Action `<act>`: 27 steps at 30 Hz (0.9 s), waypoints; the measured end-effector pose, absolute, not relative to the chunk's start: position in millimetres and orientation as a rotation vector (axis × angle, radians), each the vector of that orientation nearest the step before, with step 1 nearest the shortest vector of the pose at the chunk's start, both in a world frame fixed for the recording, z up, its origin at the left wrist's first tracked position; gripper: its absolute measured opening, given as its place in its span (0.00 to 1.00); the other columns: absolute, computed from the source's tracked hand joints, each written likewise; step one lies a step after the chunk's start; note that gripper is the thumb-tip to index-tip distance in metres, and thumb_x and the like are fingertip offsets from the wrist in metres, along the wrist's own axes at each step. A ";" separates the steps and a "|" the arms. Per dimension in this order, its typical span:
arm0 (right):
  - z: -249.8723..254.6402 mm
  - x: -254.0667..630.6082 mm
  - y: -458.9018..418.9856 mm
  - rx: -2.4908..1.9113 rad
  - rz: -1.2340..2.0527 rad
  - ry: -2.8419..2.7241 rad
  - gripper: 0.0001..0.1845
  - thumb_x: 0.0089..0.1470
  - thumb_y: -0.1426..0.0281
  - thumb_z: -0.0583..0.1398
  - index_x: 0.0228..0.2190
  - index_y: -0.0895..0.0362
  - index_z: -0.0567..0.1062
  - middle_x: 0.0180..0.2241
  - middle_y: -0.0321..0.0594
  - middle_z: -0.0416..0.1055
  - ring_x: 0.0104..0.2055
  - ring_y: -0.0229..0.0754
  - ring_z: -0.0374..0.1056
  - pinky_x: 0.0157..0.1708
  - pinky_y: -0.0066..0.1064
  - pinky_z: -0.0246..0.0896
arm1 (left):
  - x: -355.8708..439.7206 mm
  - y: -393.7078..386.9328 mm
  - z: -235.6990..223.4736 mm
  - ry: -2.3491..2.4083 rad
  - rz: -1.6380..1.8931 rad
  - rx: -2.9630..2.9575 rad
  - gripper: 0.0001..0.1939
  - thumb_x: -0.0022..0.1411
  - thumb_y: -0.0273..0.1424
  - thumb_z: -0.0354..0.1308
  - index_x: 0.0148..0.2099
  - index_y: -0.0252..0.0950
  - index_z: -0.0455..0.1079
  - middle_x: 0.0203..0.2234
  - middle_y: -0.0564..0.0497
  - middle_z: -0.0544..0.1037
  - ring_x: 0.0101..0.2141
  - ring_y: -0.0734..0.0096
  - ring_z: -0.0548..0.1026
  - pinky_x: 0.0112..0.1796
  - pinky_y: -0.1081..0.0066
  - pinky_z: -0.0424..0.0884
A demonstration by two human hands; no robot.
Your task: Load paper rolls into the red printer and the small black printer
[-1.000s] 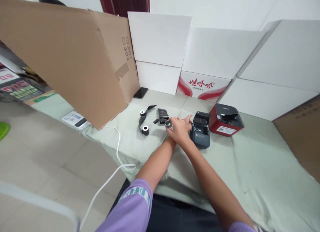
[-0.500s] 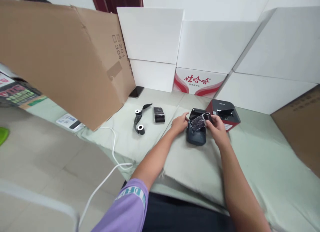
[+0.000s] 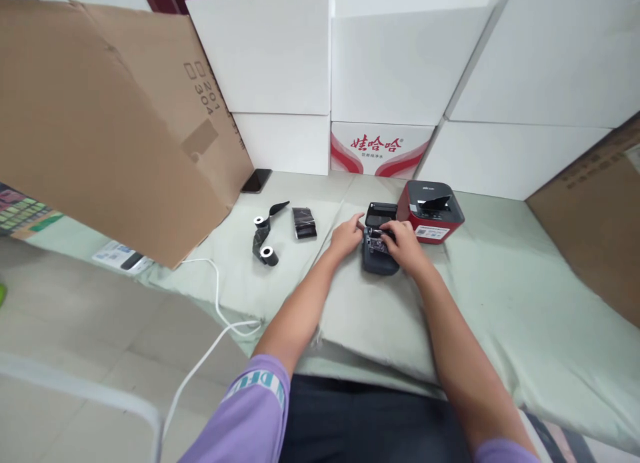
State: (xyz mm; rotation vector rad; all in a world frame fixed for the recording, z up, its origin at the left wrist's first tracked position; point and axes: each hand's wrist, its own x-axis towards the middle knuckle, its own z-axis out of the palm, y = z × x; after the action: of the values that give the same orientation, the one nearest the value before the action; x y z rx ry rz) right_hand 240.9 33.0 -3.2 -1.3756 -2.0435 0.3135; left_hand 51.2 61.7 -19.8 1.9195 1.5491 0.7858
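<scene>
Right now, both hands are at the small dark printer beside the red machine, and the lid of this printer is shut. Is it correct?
Not fully: the lid is not shut. The head view shows it raised open. The rest is right: the left hand and right hand are at the small dark printer, beside the red machine.

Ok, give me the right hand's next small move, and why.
Probably press the dark roll gently down into the black printer: the right hand has its fingers on the roll at the opening, the left hand is at the printer's left side, and the lid stands open. Whether it is fully seated is unclear.
</scene>
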 end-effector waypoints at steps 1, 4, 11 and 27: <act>-2.3 240.3 33.3 -1.372 0.307 -2.048 0.13 0.57 0.69 0.57 0.42 0.55 0.78 0.43 0.50 0.74 0.49 0.56 0.65 0.52 0.50 0.62 | 51.4 61.5 -20.0 1.547 0.787 1.919 0.32 0.62 0.24 0.48 0.68 0.43 0.61 0.49 0.53 0.81 0.50 0.65 0.77 0.51 0.68 0.69; 0.5 238.7 32.6 -1.393 0.318 -2.003 0.12 0.55 0.69 0.59 0.39 0.55 0.81 0.43 0.48 0.74 0.47 0.53 0.67 0.52 0.48 0.63 | 51.4 61.7 -21.4 1.530 0.807 1.922 0.32 0.61 0.24 0.48 0.67 0.43 0.62 0.48 0.53 0.81 0.49 0.65 0.76 0.50 0.69 0.69; 3.1 238.7 27.1 -1.437 0.274 -1.862 0.08 0.53 0.68 0.61 0.35 0.55 0.79 0.38 0.45 0.75 0.41 0.49 0.70 0.45 0.41 0.65 | 45.1 62.3 -21.3 1.202 1.109 1.999 0.24 0.59 0.26 0.51 0.57 0.37 0.71 0.44 0.49 0.75 0.38 0.69 0.72 0.43 0.71 0.69; -6.5 226.6 24.8 -1.556 0.228 -1.611 0.26 0.62 0.59 0.51 0.53 0.63 0.73 0.47 0.58 0.77 0.48 0.56 0.74 0.52 0.46 0.65 | 34.3 45.8 0.6 0.855 0.992 2.278 0.22 0.56 0.50 0.66 0.42 0.38 0.78 0.36 0.49 0.74 0.37 0.68 0.72 0.43 0.68 0.68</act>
State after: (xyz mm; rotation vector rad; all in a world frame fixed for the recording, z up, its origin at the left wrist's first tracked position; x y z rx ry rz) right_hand 226.6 24.8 -6.5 -1.5559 -1.6114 0.2282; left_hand 34.3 45.8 0.6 2.2780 0.8546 0.9920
